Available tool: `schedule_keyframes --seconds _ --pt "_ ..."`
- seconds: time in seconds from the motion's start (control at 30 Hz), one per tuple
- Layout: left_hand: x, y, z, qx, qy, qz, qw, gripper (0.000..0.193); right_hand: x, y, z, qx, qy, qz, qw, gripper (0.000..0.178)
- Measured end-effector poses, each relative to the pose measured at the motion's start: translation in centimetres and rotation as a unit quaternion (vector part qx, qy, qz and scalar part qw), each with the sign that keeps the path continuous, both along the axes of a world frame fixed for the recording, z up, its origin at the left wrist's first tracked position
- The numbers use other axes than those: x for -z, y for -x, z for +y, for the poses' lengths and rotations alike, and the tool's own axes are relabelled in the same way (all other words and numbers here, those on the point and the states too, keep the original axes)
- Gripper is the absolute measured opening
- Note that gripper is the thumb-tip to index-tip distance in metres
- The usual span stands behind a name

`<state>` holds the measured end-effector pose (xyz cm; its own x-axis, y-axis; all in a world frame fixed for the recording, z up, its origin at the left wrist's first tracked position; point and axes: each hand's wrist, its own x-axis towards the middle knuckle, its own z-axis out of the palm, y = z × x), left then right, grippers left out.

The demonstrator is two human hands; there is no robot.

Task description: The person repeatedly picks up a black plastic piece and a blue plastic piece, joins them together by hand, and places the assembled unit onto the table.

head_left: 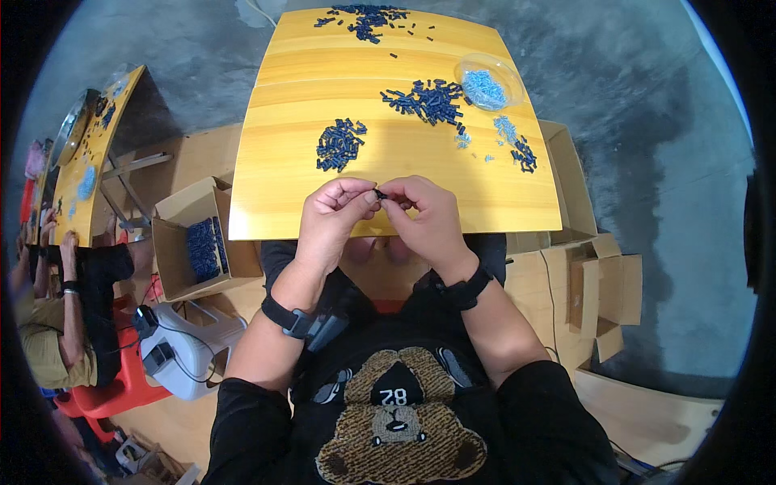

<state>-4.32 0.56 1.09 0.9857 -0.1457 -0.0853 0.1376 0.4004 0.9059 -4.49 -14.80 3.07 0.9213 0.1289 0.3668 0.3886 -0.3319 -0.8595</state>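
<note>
Currently, I have my left hand [330, 218] and right hand [427, 217] pinched on one small black part [380, 195] over the yellow wood-grain rectangular tabletop [271, 198].

Blk tee [404, 335], short cut: L sleeve [250, 428] & R sleeve [554, 420] end nr elbows. Lg fuzzy brn bear [402, 453] on front w/ lighter muzzle [396, 419], dk nose; above it, more brn fuzz w/ blk patch [398, 380], wht digits. L strap [279, 313] & R strap [466, 291] blk, wrist-worn; L has a dk buckle [299, 325]. Dk trousers [349, 297]. L hand [333, 220], R hand [428, 214] bare.
</note>
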Motion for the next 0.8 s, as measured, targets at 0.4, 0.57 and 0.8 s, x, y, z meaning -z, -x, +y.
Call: schedule_keyframes --seconds 0.4,0.57,0.8 --pt "-0.5 1.8 -0.4 -0.015 0.004 -0.021 1.0 0.019 -1.2 1.8 0.0 -0.006 -0.001 0.009 1.0 0.013" --pt "-2.1 2.0 -1.4 0.012 0.019 -0.048 0.999 0.031 -1.1 2.2 -0.6 0.006 -0.034 0.013 0.999 0.012" --pt "-1.8 1.7 -1.2 0.043 -0.018 -0.019 0.999 0.033 -1.0 2.4 -1.2 -0.008 -0.024 0.014 1.0 0.014"
